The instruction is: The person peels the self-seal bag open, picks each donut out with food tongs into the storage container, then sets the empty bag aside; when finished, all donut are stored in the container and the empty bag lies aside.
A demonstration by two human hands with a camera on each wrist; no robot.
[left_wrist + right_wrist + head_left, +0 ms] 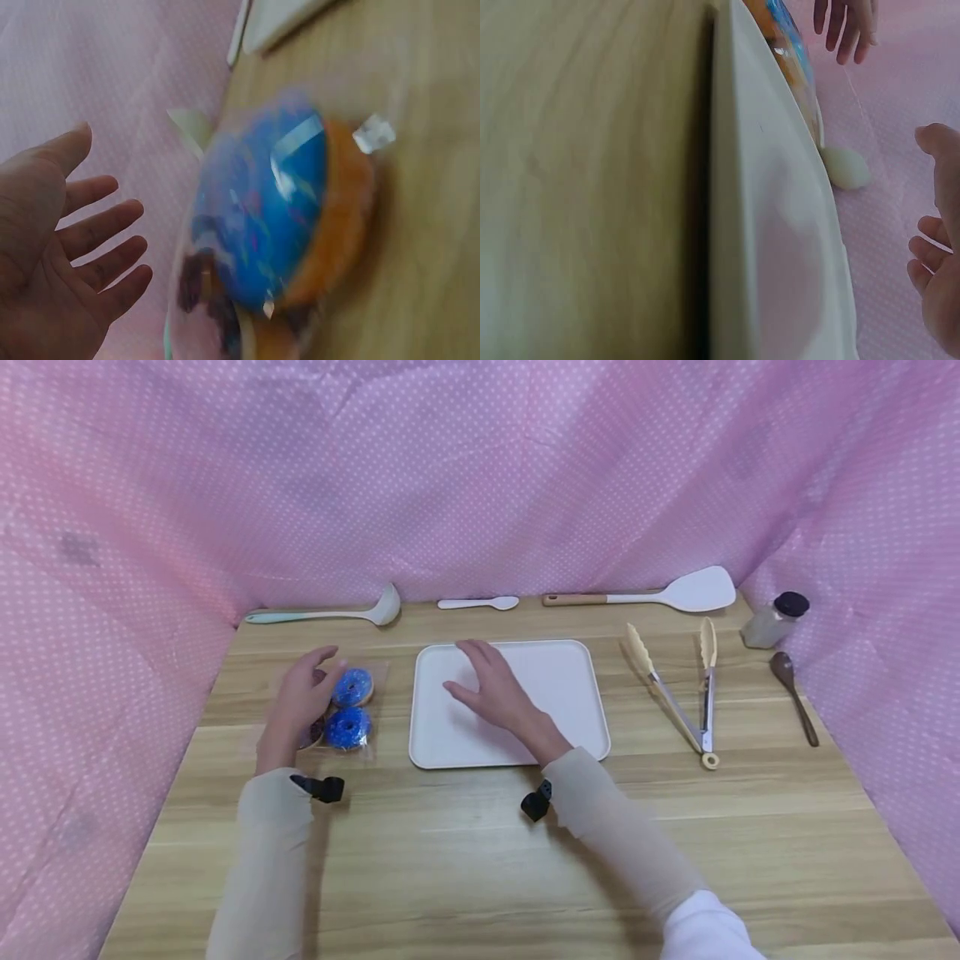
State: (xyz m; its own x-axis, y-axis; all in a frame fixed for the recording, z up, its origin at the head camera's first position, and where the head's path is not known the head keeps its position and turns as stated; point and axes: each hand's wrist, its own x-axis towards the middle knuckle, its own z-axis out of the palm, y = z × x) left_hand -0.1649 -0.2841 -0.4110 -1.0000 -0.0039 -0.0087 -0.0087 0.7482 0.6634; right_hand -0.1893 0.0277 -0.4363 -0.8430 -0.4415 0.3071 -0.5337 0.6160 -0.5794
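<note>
A clear bag of doughnuts (347, 708) with blue icing lies on the wooden table left of a white tray (570, 693). My left hand (303, 693) hovers over the bag's left side, fingers straight and spread, holding nothing; in the left wrist view the open palm (64, 247) sits beside the blurred blue doughnut (262, 217). My right hand (491, 685) is stretched flat over the tray's left half, fingers relaxed. The right wrist view shows the tray rim (735, 187), the bag (787, 52) beyond it and the fingertips (937, 270) at the right edge.
Along the back lie a ladle (330, 612), a white spoon (480, 603) and a white spatula (652, 595). Tongs (682, 693), a wooden spoon (795, 695) and a dark-capped jar (776, 620) are at the right. Pink dotted cloth walls three sides.
</note>
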